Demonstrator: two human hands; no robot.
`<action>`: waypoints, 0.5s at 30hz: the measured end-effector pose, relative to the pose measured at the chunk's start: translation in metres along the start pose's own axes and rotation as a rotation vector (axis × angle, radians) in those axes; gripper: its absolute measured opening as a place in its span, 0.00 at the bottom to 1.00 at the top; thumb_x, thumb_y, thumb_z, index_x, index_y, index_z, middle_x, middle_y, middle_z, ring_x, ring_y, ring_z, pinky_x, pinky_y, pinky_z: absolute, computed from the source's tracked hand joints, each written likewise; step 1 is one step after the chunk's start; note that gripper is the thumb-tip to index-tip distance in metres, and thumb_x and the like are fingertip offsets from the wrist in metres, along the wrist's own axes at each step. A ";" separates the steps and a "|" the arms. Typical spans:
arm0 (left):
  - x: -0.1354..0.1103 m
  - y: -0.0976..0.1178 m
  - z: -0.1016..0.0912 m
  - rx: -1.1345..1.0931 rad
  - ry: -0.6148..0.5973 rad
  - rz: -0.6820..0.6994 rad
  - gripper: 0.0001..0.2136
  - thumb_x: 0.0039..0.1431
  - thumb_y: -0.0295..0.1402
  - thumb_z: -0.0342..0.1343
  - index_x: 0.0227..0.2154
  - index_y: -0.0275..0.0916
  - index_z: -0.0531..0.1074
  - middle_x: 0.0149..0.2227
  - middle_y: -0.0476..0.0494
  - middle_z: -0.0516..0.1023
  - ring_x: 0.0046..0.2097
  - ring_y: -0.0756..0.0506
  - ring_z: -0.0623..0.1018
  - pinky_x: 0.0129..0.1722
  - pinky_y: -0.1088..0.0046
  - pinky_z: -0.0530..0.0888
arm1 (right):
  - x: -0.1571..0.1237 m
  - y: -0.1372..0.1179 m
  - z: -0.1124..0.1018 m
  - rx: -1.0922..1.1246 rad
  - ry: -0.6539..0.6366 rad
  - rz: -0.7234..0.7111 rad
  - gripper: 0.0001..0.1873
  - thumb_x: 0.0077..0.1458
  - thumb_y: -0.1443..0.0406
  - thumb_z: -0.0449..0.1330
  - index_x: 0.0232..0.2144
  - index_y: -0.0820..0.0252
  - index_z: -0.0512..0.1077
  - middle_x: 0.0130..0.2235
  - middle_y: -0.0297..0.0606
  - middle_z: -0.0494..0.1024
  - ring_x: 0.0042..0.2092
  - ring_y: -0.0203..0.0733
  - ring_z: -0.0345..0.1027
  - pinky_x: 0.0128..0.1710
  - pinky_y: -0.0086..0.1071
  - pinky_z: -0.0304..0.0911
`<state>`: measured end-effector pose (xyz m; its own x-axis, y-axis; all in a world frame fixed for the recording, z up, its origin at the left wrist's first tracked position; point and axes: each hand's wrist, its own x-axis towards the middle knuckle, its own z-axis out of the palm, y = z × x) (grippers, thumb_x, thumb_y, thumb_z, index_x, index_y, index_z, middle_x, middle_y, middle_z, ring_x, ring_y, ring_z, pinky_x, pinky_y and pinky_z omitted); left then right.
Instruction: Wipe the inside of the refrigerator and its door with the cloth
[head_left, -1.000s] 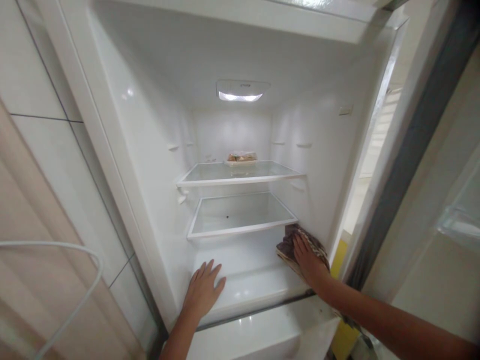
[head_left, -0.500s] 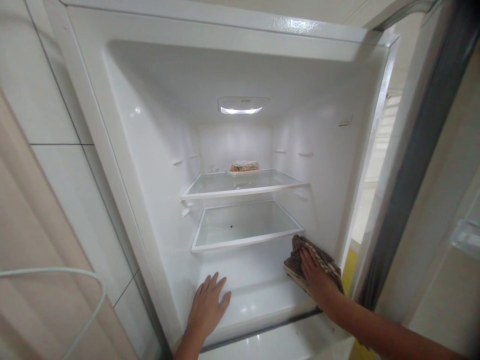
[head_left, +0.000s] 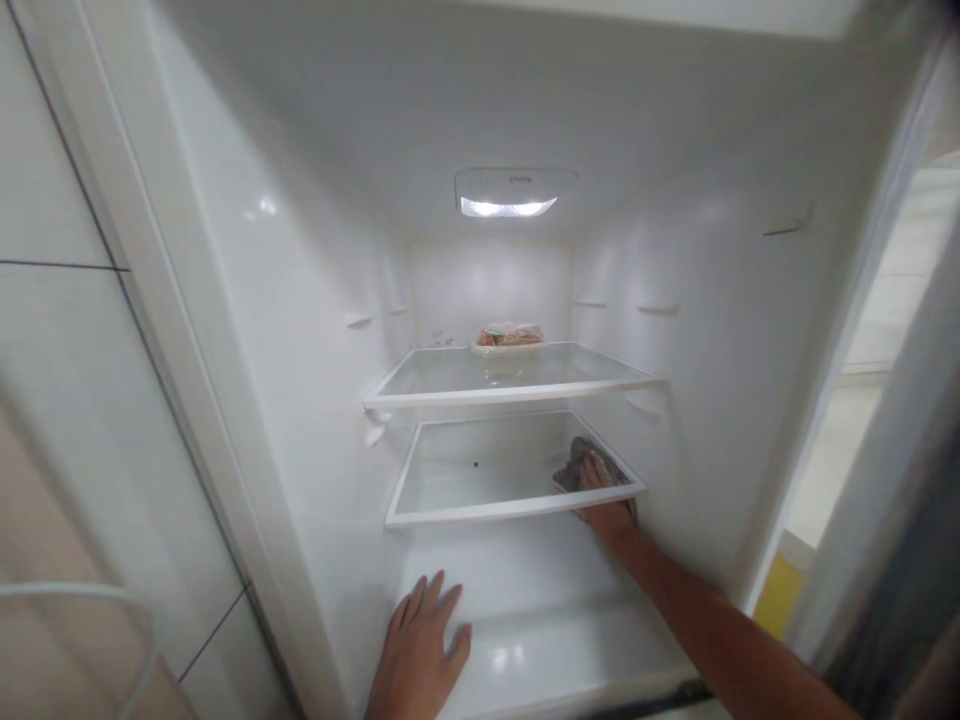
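Observation:
My left hand [head_left: 420,645] rests near the front left of the fridge floor [head_left: 525,575], fingers spread, holding nothing. Reaching under the lower glass shelf [head_left: 465,513], my right hand [head_left: 598,488] has a dark brown cloth [head_left: 571,470] under its fingers, at the right inner wall. I see the fingers and most of the cloth through the glass; what the cloth touches there is partly hidden. A small dark spot [head_left: 475,464] shows on or through the lower shelf, left of the cloth.
On the upper glass shelf [head_left: 450,397] sits a wrapped tray of food [head_left: 510,338]. A lit lamp [head_left: 510,205] hangs from the ceiling of the fridge. Shelf ledges [head_left: 658,309] jut from both side walls. Wall tiles [head_left: 67,400] lie to the left.
My right hand has moved with the cloth from the front right wall deeper inside, under the lower shelf. The view has come closer to the fridge. My left hand stays at front left.

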<state>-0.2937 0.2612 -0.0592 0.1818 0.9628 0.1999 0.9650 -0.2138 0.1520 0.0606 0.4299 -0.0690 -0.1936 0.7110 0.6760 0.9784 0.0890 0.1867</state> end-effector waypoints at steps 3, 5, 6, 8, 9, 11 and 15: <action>0.002 -0.007 0.011 -0.004 0.036 0.024 0.23 0.62 0.42 0.48 0.59 0.50 0.70 0.66 0.45 0.66 0.67 0.35 0.63 0.65 0.50 0.65 | 0.029 0.003 0.011 -0.026 -0.087 -0.054 0.25 0.57 0.72 0.48 0.53 0.75 0.73 0.57 0.57 0.74 0.65 0.54 0.59 0.67 0.46 0.49; 0.003 -0.012 0.018 0.001 0.060 0.049 0.22 0.62 0.42 0.49 0.59 0.51 0.70 0.65 0.45 0.67 0.66 0.35 0.65 0.64 0.50 0.68 | 0.044 0.003 0.017 -0.034 -0.115 -0.080 0.25 0.57 0.74 0.45 0.53 0.76 0.73 0.59 0.58 0.72 0.67 0.51 0.55 0.69 0.44 0.44; 0.003 -0.015 0.022 0.006 0.070 0.061 0.22 0.62 0.42 0.49 0.59 0.51 0.70 0.65 0.46 0.67 0.66 0.34 0.66 0.63 0.50 0.69 | 0.050 0.002 0.019 -0.034 -0.123 -0.089 0.26 0.58 0.75 0.44 0.54 0.77 0.72 0.60 0.58 0.71 0.68 0.49 0.53 0.69 0.42 0.42; 0.003 -0.018 0.028 0.019 0.085 0.075 0.22 0.62 0.42 0.50 0.59 0.52 0.70 0.65 0.47 0.67 0.66 0.34 0.67 0.62 0.49 0.70 | 0.057 0.000 0.022 -0.028 -0.133 -0.093 0.27 0.58 0.76 0.42 0.55 0.79 0.70 0.62 0.59 0.68 0.69 0.48 0.50 0.69 0.39 0.39; 0.003 -0.019 0.030 0.026 0.088 0.077 0.23 0.62 0.42 0.49 0.59 0.52 0.70 0.65 0.47 0.67 0.66 0.34 0.67 0.62 0.49 0.71 | 0.059 -0.001 0.024 -0.023 -0.136 -0.088 0.28 0.58 0.76 0.41 0.56 0.80 0.69 0.62 0.58 0.68 0.69 0.47 0.49 0.69 0.38 0.38; 0.002 -0.020 0.032 0.037 0.094 0.083 0.23 0.62 0.42 0.49 0.59 0.53 0.69 0.65 0.47 0.67 0.66 0.34 0.67 0.61 0.48 0.71 | 0.058 -0.001 0.026 -0.012 -0.139 -0.068 0.29 0.59 0.77 0.40 0.57 0.81 0.68 0.62 0.57 0.68 0.70 0.46 0.48 0.69 0.36 0.38; 0.001 -0.017 0.028 0.043 0.120 0.089 0.22 0.62 0.42 0.49 0.59 0.52 0.70 0.64 0.46 0.68 0.65 0.34 0.68 0.61 0.49 0.71 | 0.045 -0.002 0.024 0.016 -0.119 -0.011 0.29 0.57 0.77 0.42 0.57 0.78 0.69 0.62 0.55 0.69 0.69 0.45 0.50 0.69 0.38 0.39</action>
<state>-0.3050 0.2706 -0.0884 0.2455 0.9131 0.3255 0.9538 -0.2875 0.0874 0.0521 0.4787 -0.0566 -0.1949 0.7875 0.5847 0.9776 0.1076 0.1810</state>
